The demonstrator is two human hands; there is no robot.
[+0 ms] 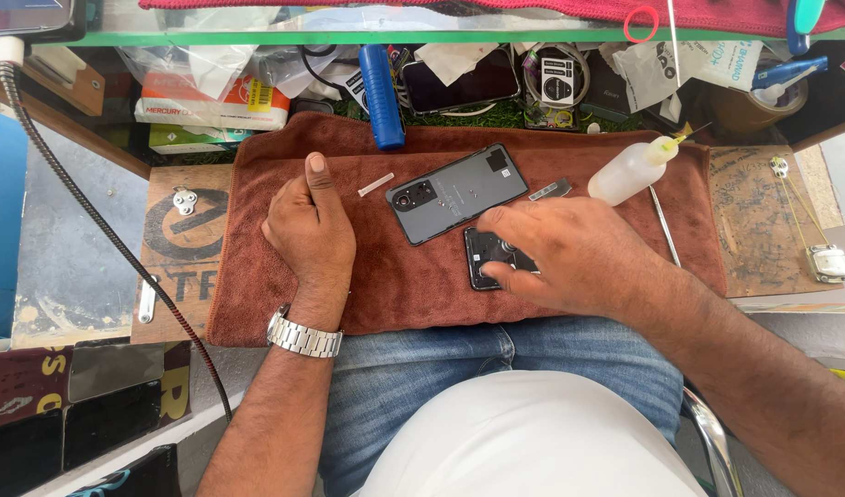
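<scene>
Head view: a small black part (485, 259) is pressed under the right hand's (569, 253) fingertips on the brown towel (404, 276). Just above it lies a grey phone (457, 193), back up. Further left, the left hand (310, 230) rests clenched, holding nothing.
</scene>
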